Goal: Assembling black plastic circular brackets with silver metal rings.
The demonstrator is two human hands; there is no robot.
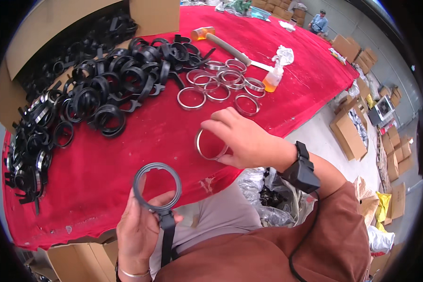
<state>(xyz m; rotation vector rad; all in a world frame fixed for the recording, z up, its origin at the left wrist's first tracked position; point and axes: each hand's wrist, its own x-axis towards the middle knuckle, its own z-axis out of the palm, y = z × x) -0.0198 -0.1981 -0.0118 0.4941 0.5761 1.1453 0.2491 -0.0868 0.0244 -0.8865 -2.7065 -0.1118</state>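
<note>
My left hand grips a black plastic ring with a short handle, held up over the near table edge with its opening facing me. A thin silver metal ring is pinched between the fingers and thumb of my right hand, just above the red cloth. Beyond that hand lies a loose group of metal rings, some overlapping. On the left side a large heap of black plastic rings is spread out; several near its left end have shiny metal bands in them.
A mallet with an amber head lies behind the metal rings, beside a small bottle of orange liquid. A cardboard box stands at the back left. Below the table's edge are plastic bags. A person sits far off.
</note>
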